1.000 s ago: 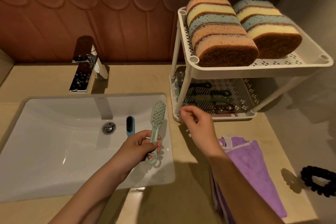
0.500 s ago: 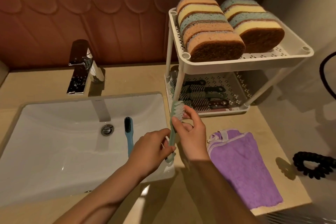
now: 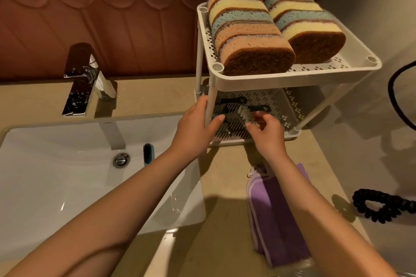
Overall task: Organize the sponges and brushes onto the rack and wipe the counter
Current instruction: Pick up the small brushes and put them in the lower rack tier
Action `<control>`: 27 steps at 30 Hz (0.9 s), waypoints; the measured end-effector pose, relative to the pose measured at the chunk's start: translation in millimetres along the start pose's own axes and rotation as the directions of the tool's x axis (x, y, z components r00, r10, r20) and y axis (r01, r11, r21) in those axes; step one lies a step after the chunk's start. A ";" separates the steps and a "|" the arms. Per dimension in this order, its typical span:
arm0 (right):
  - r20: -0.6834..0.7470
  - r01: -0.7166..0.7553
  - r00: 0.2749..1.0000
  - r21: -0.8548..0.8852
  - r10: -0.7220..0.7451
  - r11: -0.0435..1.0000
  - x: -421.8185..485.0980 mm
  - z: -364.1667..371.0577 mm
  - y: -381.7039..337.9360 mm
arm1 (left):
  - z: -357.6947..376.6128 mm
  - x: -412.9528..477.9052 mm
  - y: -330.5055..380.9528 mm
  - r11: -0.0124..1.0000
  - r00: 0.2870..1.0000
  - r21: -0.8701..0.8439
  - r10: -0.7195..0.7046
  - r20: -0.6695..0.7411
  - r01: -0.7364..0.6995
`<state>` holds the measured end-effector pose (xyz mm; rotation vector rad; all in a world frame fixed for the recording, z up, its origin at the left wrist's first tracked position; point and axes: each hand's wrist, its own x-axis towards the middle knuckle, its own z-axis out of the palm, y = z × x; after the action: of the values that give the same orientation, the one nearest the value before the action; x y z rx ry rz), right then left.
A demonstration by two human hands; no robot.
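Pale-bristled, the brush [image 3: 244, 113] was pinched in my right hand [image 3: 267, 134] at the front edge of the rack's [image 3: 292, 74] lower shelf, over other brushes [image 3: 227, 105] lying there. My left hand [image 3: 195, 129] hung loosely spread, holding nothing, beside the rack's front-left post. Sponges [image 3: 252, 33] filled the top shelf. A blue brush [image 3: 148, 154] lay in the sink [image 3: 56, 186]; the purple cloth [image 3: 276, 220] sat near the counter's [image 3: 220, 186] front edge.

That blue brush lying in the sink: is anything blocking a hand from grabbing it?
Nothing visible does. The blue brush lies uncovered in the sink beside the drain. The left hand is up at the rack, with open basin between them.
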<state>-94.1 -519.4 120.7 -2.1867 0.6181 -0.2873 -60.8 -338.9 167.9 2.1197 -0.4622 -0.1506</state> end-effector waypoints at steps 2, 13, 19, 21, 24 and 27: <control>0.028 0.015 1.000 -0.120 -0.012 0.993 21.8 -4.7 4.6 | 1.3 5.9 -0.4 0.998 1.000 0.063 0.014 -0.019 -0.013; 0.229 0.201 0.965 -0.314 -0.132 0.928 112.5 20.6 9.3 | 2.6 15.0 -13.8 0.952 0.985 0.273 0.161 -0.063 -0.138; 0.362 0.014 0.931 -0.186 0.055 0.982 132.9 32.0 3.5 | 2.8 16.0 -14.8 0.948 0.988 0.295 0.144 -0.062 -0.120; 0.414 -0.017 0.904 -0.207 0.104 0.978 136.9 39.0 8.0 | 2.0 16.2 -15.5 0.947 0.988 0.298 0.144 -0.049 -0.123; 0.347 -0.008 0.934 -0.205 0.081 0.979 133.6 47.8 8.2 | 1.6 17.4 -15.9 0.943 0.988 0.306 0.148 -0.044 -0.127; 0.281 0.078 0.959 -0.185 -0.023 0.980 126.9 47.9 8.1 | 1.7 17.4 -16.2 0.943 0.988 0.309 0.146 -0.046 -0.125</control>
<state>30.7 -558.3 83.6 -2.3771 0.4476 0.0585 -40.9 -338.9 154.8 2.3765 -0.6218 0.0782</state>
